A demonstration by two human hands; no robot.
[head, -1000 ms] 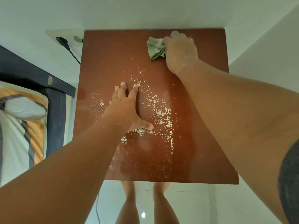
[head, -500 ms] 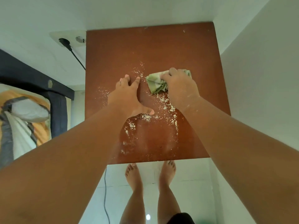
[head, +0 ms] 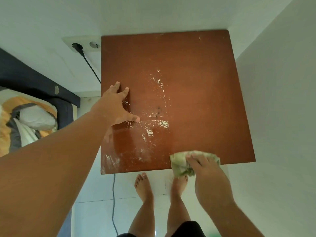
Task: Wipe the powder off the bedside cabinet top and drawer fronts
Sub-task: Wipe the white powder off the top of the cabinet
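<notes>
**A:** Where is the powder (head: 163, 124) lying?

**B:** It is trailing down the middle of the top (head: 201, 74) in a thin line. It is thickening just beside the left thumb, and faint streaks are showing at the front left corner. The right half is looking clean.

**A:** What is the left hand (head: 113, 106) doing?

**B:** It is pressing flat near the left edge with its fingers spread wide and its thumb out. It is probably bracing the person as they lean over.

**A:** And the right hand (head: 205, 166)?

**B:** Its fingers are curling over a bunched green cloth (head: 180, 164) at the front edge. Part of the cloth is hanging past the edge, above the person's bare feet (head: 143, 185). Holding it there makes sense if the sweep is carrying powder off the front.

**A:** How far along is the job?

**B:** I'd say the top is roughly half done. The drawer fronts are not showing from this angle, so I cannot tell about them.
</notes>
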